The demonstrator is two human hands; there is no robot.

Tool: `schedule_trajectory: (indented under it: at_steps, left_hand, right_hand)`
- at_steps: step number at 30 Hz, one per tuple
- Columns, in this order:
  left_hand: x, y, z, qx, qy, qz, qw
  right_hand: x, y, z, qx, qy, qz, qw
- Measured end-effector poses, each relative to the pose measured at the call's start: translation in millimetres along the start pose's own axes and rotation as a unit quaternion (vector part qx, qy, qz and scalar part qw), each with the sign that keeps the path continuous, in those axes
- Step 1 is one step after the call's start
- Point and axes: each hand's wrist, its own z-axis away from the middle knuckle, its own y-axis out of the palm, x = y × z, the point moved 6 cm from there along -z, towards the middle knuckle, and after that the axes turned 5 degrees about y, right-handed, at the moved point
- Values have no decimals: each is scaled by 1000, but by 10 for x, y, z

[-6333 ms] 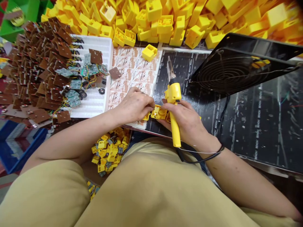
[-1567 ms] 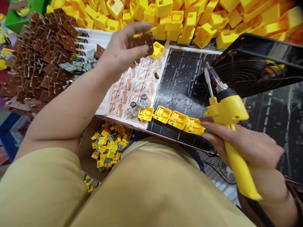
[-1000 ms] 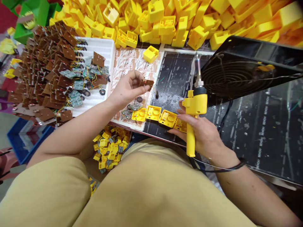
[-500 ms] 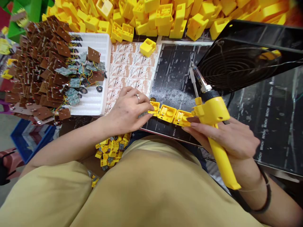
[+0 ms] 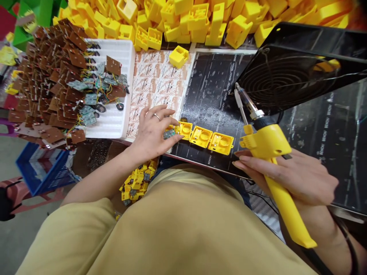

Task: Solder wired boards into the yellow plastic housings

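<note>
left hand [image 5: 153, 135] arches palm-down, right [image 5: 304, 179] grips soldering iron [image 5: 268, 142].

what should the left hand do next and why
Probably the left hand should settle the green circuit board at the left end of the row of yellow cases: its spread fingers are right by that board, while the right hand holds the yellow soldering iron off to the side, its tip away from the cases.

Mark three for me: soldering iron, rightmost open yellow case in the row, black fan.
Soldering iron [image 5: 271, 143]: head view, on its yellow body.
Rightmost open yellow case [image 5: 220, 143]: head view, on its inside.
Black fan [image 5: 282, 80]: head view, on its grille.
</note>
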Motion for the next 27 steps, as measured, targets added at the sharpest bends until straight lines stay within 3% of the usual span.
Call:
schedule_trajectory:
  at_steps: [3, 8, 13, 18, 24, 27]
  left_hand:
    - [-65, 57, -3, -15, 22, -9, 1000]
    - [-11, 57, 15, -12, 13, -15, 1000]
    - [-85, 99, 11, 10, 48, -37, 998]
    - [-192, 148, -36, 30, 69, -25, 997]
    - [-176, 53, -44, 15, 56, -40, 997]
    - [-190, 25, -105, 50, 78, -70, 993]
  right_hand:
    - [64, -17, 15, -15, -54, 15, 998]
    - [86, -33, -24, -21, -55, 34, 998]
    - [247, -47, -185, -77, -127, 69, 987]
    - [306, -47, -221, -83, -143, 83, 983]
    - [283, -75, -186, -86, -144, 88, 982]
    - [311, -76, -200, -81, -160, 87, 980]
